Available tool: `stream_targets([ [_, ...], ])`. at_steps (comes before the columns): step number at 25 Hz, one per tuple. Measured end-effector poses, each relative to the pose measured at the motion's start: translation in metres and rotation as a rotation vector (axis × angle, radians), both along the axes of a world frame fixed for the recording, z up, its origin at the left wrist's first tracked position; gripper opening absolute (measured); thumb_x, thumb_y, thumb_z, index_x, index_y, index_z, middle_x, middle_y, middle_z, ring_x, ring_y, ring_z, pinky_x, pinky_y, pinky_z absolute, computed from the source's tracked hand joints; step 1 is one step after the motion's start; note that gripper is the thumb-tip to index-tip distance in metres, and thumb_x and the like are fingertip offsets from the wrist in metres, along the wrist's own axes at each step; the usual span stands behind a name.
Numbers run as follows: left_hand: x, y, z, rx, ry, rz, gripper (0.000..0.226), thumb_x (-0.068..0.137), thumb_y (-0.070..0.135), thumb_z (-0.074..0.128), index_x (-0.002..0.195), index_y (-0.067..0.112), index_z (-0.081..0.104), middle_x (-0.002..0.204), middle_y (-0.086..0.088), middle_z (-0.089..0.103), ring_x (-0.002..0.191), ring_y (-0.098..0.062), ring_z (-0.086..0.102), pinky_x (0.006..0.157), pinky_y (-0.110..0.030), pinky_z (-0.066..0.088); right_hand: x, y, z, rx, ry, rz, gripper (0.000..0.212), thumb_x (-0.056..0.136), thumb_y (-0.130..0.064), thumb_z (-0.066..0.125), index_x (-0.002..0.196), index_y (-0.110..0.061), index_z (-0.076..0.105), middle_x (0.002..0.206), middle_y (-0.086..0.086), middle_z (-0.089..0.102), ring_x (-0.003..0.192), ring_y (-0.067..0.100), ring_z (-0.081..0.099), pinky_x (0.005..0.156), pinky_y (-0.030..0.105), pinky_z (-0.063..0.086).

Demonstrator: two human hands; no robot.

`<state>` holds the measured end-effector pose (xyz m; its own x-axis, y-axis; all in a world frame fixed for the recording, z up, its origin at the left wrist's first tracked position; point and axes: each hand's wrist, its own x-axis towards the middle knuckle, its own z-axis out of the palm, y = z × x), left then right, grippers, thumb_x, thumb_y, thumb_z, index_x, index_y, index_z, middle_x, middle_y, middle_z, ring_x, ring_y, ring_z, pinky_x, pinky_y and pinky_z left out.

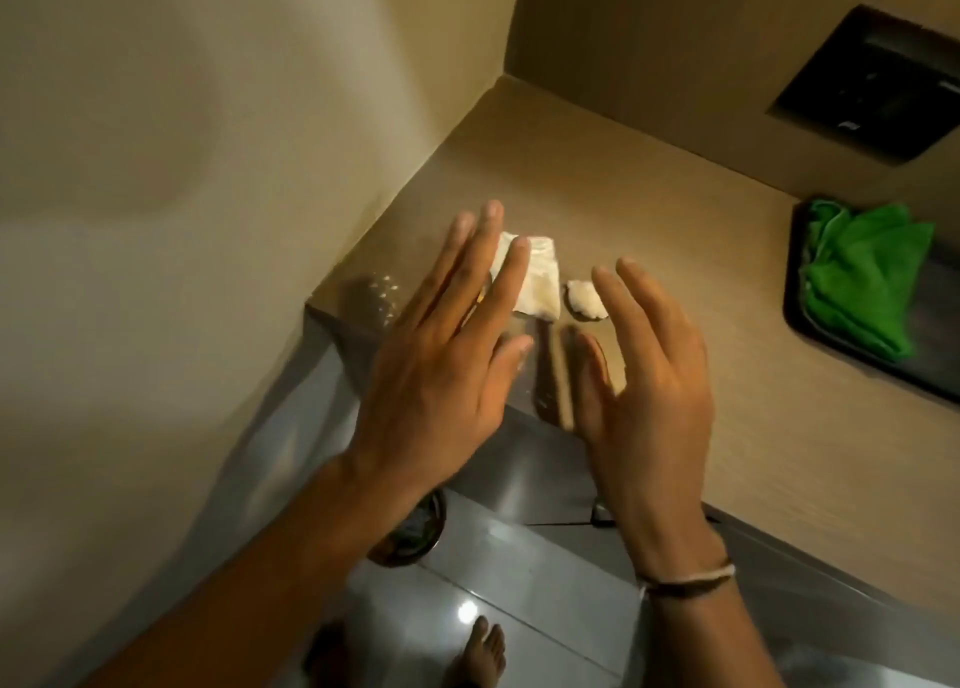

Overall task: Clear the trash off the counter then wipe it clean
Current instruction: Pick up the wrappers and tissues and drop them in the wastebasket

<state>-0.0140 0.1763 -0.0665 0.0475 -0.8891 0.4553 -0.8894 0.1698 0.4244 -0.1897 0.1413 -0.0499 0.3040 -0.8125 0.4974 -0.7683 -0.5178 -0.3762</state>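
Nothing cleared yet: 2 paper scraps [537,285] lie near the counter's [649,230] left corner, both hands [441,365] spread and empty, cloth [872,277] unused.

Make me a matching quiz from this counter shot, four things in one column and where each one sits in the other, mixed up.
Things:
1. flat white paper napkin
2. small crumpled white paper ball
3. bright green cloth
4. scattered pale crumbs

Places:
A. in the black tray at the right
B. by the counter's left corner
C. partly under the left hand fingers
D. just beyond the right hand fingertips

Pairs: 1-C, 2-D, 3-A, 4-B
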Motion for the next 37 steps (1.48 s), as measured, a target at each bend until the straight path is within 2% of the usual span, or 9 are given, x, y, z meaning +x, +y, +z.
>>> stream_targets([
  [4,-0.014,-0.078,0.016,0.373,-0.178,-0.036,0.056,0.106,0.03,0.059,0.157,0.015,0.044,0.171,-0.011,0.037,0.159,-0.028,0.033,0.127,-0.042,0.037,0.004,-0.056,0.011,0.279,0.311,-0.037,0.044,0.101,-0.017,0.063,0.145,-0.021,0.058,0.153,0.009,0.058,0.141,0.029,0.052,0.115,0.041,0.049],
  [8,-0.032,-0.068,0.019,0.025,-0.049,-0.044,0.023,0.104,0.016,0.063,0.123,0.015,0.075,0.122,-0.004,0.08,0.106,-0.022,0.078,0.092,-0.029,0.063,-0.017,-0.044,0.018,0.088,0.078,-0.091,0.029,0.1,-0.018,0.062,0.127,-0.013,0.069,0.12,0.008,0.076,0.105,0.024,0.069,0.09,0.033,0.054],
  [12,-0.061,0.071,-0.033,-0.294,0.196,-0.041,0.038,0.098,0.011,0.075,0.137,0.01,0.071,0.147,-0.004,0.068,0.129,-0.014,0.069,0.103,-0.029,0.058,-0.029,0.075,-0.001,-0.024,-0.292,0.03,0.026,0.101,-0.024,0.063,0.126,-0.027,0.071,0.115,-0.018,0.071,0.096,-0.001,0.066,0.087,0.009,0.046],
  [17,-0.027,0.212,-0.15,0.328,0.247,0.242,0.025,0.097,0.013,0.071,0.116,-0.001,0.079,0.118,-0.016,0.081,0.102,-0.025,0.082,0.08,-0.043,0.07,-0.007,0.181,-0.132,0.757,-0.102,0.077,0.027,0.095,-0.013,0.074,0.121,-0.019,0.074,0.113,0.003,0.079,0.091,0.02,0.075,0.084,0.042,0.065],
  [20,-0.002,0.216,-0.233,0.545,0.329,0.386,0.027,0.086,-0.005,0.081,0.113,-0.005,0.079,0.104,-0.022,0.083,0.09,-0.034,0.083,0.087,-0.039,0.063,0.02,0.185,-0.235,0.965,0.122,0.103,0.029,0.101,-0.012,0.068,0.127,-0.022,0.074,0.126,0.001,0.078,0.114,0.022,0.075,0.104,0.046,0.06],
  [25,0.033,0.142,-0.378,0.701,0.358,0.518,0.029,0.109,0.015,0.055,0.13,0.005,0.072,0.116,-0.021,0.079,0.107,-0.036,0.075,0.094,-0.04,0.057,0.087,0.136,-0.39,0.91,0.293,0.136,0.023,0.105,-0.012,0.056,0.123,-0.007,0.07,0.11,0.021,0.077,0.099,0.04,0.075,0.091,0.049,0.064],
  [29,0.048,0.117,-0.448,0.84,0.356,0.383,0.038,0.112,0.028,0.05,0.138,0.003,0.062,0.126,-0.024,0.073,0.116,-0.041,0.07,0.097,-0.045,0.054,0.096,0.113,-0.451,1.071,0.27,0.026,0.03,0.108,-0.025,0.052,0.128,-0.006,0.064,0.122,0.021,0.072,0.111,0.04,0.071,0.097,0.045,0.06],
  [33,0.041,0.156,-0.431,0.95,0.285,0.38,0.051,0.111,0.03,0.048,0.159,0.016,0.041,0.151,-0.019,0.06,0.128,-0.042,0.064,0.1,-0.051,0.056,0.079,0.135,-0.404,0.986,0.29,0.065,0.043,0.107,-0.025,0.055,0.149,-0.014,0.051,0.141,0.016,0.066,0.124,0.035,0.068,0.105,0.044,0.059],
  [37,0.013,0.194,-0.334,0.729,0.197,0.29,0.065,0.105,0.024,0.063,0.162,0.008,0.036,0.166,-0.021,0.042,0.154,-0.042,0.039,0.125,-0.056,0.037,0.075,0.159,-0.291,0.906,0.251,0.178,0.062,0.106,-0.027,0.058,0.163,-0.018,0.033,0.174,0.009,0.024,0.162,0.035,0.022,0.131,0.052,0.029],
])
